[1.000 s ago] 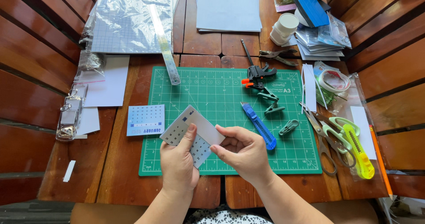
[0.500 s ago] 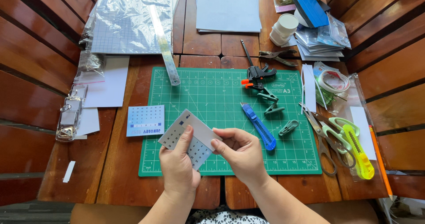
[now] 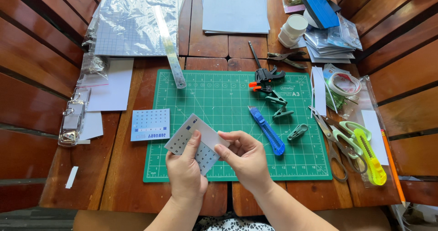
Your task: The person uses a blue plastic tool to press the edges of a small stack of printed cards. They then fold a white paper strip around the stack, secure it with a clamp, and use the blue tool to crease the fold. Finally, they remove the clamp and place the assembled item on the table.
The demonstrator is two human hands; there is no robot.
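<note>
place: home craft desk | signs: green cutting mat (image 3: pixel 228 98), scissors (image 3: pixel 340 139), utility knife (image 3: pixel 267 130), wooden slat table (image 3: pixel 114 176)

Your left hand (image 3: pixel 185 171) and right hand (image 3: pixel 244 160) have drawn slightly nearer you; the small card stack (image 3: pixel 196 142) has tilted a little flatter.

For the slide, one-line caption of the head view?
Both hands, left and right, hold small white gridded paper cards above a green cutting mat.
</note>
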